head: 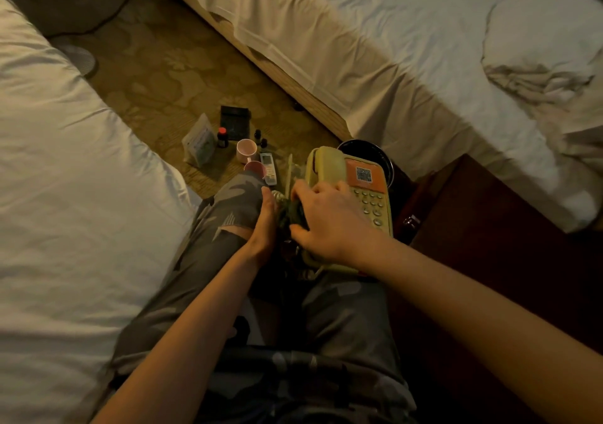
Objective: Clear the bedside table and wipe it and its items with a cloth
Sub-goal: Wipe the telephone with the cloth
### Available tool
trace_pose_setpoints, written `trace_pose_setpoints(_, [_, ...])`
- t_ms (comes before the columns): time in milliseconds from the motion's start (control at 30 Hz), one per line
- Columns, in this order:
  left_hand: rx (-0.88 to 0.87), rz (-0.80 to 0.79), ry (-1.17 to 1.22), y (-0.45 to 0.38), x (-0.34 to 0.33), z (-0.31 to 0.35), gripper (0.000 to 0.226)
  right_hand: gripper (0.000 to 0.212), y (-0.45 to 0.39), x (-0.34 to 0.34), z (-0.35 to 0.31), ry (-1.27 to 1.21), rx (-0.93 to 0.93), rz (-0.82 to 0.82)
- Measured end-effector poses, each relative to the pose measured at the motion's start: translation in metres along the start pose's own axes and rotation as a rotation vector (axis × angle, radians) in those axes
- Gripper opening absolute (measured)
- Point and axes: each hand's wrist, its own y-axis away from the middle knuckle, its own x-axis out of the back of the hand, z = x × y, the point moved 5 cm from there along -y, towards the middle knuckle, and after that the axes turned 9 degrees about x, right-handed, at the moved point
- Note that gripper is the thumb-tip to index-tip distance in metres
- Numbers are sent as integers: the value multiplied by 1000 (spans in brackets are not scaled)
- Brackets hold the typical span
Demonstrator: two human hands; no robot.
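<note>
1. The right hand presses a dark green cloth against the left side of the yellow phone, fingers curled round the cloth.
2. The left hand lies flat, fingers straight, against the cloth's other side.
3. The phone sits over the person's lap, beside the dark table.
4. Two pink cups, a remote, small bottles and a packet stand on the floor between the beds.

My left hand reaches forward with fingers straight and close together, palm turned inward toward the right. My right hand lies palm down just beside it, fingers curled downward, both forearms bare and extended ahead.
</note>
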Motion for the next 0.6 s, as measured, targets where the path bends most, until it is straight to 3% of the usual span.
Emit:
trace_pose_setpoints(133, [51,-17,-15,-2,-6,3,67,49,0,-12,-3,41,35,-110])
trace_pose_setpoints(300, [34,-3,-86,-5,0,15,39,72,-8,-25,-11,242,75,-150])
trace_pose_setpoints(467, [107,40,-231,-1,2,11,50,76,-8,-25,-9,165,133,-85])
trace_pose_setpoints(600, [171,90,-231,1,0,12,27,62,12,-42,-30,249,211,-100])
